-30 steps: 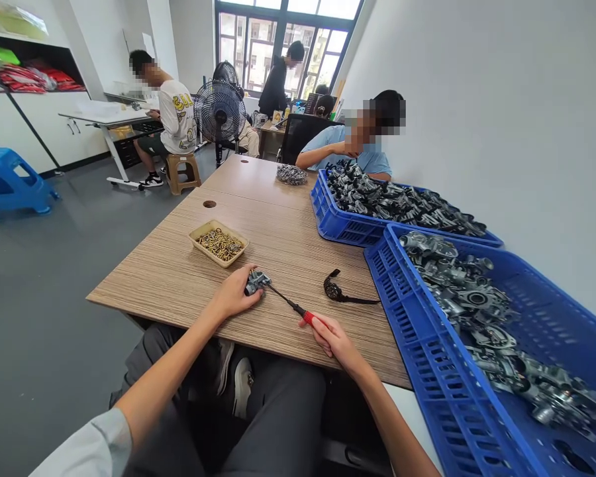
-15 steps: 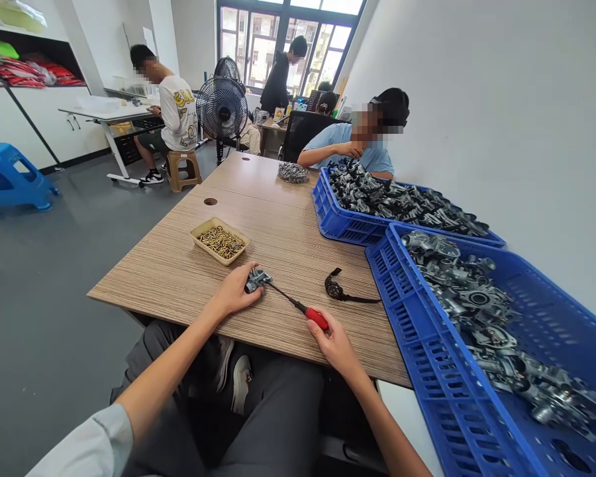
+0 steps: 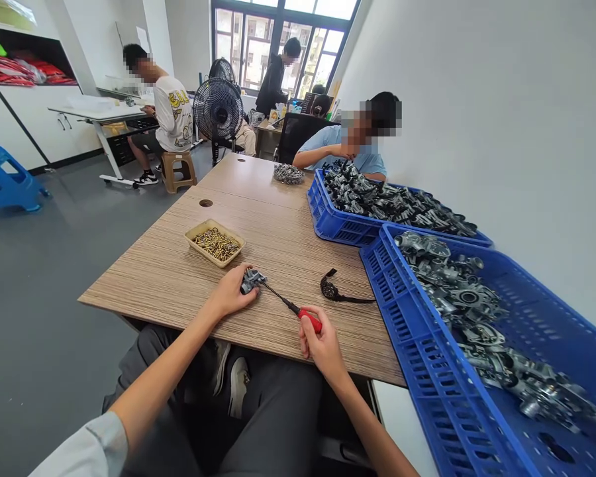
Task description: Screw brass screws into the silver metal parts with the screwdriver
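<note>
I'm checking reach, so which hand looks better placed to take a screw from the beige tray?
Probably left. The left hand is nearer the beige tray, though it holds a metal casting. The right hand is farther away, holding a red-handled screwdriver.

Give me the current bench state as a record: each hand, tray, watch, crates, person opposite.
left hand: holding small metal part
right hand: gripping red-handled screwdriver, tip at metal part
tray: cream, holds brass-coloured screws
watch: black, on table
near crate: blue, metal parts inside
far crate: blue, heaped with parts
person opposite: light blue top
</note>
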{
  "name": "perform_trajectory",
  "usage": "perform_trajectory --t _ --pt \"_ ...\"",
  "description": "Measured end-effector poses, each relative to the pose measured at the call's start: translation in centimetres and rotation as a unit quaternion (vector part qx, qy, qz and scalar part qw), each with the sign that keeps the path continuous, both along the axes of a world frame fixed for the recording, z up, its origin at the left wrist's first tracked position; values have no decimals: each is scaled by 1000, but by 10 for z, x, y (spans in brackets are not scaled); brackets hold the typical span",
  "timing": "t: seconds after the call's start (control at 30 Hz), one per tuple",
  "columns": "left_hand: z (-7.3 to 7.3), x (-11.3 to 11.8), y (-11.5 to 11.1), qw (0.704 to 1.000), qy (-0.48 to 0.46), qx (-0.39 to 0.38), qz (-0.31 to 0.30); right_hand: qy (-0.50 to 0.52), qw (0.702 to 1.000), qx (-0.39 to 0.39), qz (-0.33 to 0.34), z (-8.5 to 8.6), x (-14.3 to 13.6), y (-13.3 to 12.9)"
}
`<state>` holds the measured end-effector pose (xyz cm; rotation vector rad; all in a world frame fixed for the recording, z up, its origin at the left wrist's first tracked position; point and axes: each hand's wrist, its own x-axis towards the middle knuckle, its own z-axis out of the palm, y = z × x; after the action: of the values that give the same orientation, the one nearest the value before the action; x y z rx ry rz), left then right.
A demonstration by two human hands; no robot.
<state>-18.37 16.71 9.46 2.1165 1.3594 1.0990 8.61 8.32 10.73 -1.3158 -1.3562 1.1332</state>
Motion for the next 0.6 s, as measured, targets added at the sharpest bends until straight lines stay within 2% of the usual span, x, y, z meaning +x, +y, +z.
perform_trajectory --t 0.1,0.33,0.6 --pt "1 0 0 1000 -2 1 -4 21 999 -49 11 1 -1 3" --pt "4 0 -1 1000 -13 -1 -2 37 999 7 -21 4 2 7" --pt "1 0 0 1000 -10 3 -5 -3 999 -45 -4 1 1 6"
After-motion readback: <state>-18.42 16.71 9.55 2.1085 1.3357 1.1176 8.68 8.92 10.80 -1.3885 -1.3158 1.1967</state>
